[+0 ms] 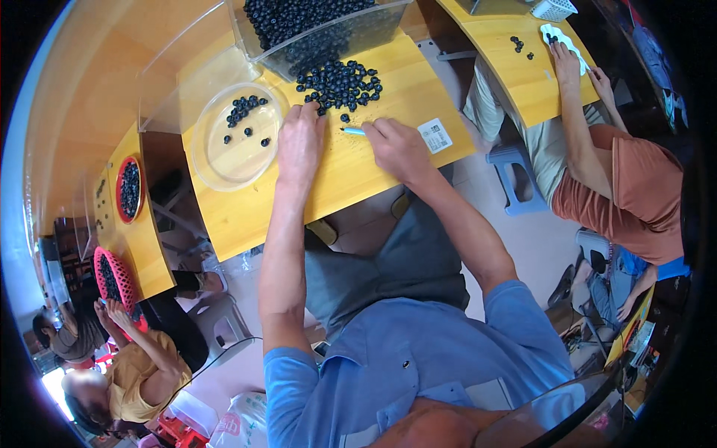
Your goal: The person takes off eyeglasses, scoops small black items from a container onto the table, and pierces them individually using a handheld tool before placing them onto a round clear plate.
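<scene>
My right hand (pixel 397 149) is closed round a slim light-blue pen-shaped tool (pixel 354 131), its dark tip pointing left just above the tabletop. My left hand (pixel 300 145) has its fingers bent and pressed together at the near edge of a loose pile of blueberries (pixel 340 86). One dark blueberry (pixel 322 111) shows at its fingertips, partly hidden by them. Between the two hands a single blueberry (pixel 345 118) lies apart from the pile. Left of my left hand, a round clear shallow dish (pixel 205 160) holds several blueberries, some clustered, some scattered.
A clear bin (pixel 328 33) full of blueberries stands behind the pile. A white printed label (pixel 435 136) lies at the table's right. Co-workers sit at tables on both sides; a red bowl (pixel 119 190) and a pink basket (pixel 128 280) of berries are at left. A blue stool (pixel 515 179) stands right.
</scene>
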Motion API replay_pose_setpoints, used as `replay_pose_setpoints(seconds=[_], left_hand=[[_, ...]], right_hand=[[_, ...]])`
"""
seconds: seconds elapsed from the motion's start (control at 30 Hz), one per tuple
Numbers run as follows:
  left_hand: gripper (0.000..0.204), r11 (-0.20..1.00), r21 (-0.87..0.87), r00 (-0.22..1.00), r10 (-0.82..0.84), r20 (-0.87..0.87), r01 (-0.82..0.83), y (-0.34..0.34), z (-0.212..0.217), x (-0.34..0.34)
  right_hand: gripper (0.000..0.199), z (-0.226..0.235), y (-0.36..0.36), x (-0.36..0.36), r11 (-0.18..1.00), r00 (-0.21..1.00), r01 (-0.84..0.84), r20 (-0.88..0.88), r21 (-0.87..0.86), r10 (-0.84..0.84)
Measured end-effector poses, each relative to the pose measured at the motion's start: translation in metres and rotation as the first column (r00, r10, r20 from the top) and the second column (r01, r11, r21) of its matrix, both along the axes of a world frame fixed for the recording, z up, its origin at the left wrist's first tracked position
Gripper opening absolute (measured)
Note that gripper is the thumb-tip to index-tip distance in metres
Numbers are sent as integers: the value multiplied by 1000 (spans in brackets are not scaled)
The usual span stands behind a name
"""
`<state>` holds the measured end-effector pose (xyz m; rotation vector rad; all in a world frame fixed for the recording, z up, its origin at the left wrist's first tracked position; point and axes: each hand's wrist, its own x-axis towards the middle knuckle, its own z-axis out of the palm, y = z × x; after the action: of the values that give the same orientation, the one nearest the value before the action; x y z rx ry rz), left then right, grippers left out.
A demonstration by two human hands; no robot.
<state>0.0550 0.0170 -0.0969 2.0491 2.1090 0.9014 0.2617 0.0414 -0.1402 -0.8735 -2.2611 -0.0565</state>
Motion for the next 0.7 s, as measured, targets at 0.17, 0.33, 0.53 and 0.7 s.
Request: replay_pose_setpoints(seconds=[0.17, 0.33, 0.53, 0.7], left_hand=[[23, 995, 0, 995, 97, -6, -97, 12, -19, 6], [18, 996, 51, 997, 80, -16, -79, 11, -24, 3], [17, 980, 120, 882, 85, 464, -157, -4, -26, 2], [16, 977, -4, 661, 149, 735, -215, -20, -30, 6]], right_hand=[[13, 0, 0, 1, 1000, 1000, -6, -8, -11, 6], [13, 1, -1, 2, 999, 1000, 11, 4, -43, -11], [14, 1, -2, 1, 998, 1000, 14, 8, -67, -14], [15, 3, -1, 0, 997, 1000, 13, 20, -70, -12]])
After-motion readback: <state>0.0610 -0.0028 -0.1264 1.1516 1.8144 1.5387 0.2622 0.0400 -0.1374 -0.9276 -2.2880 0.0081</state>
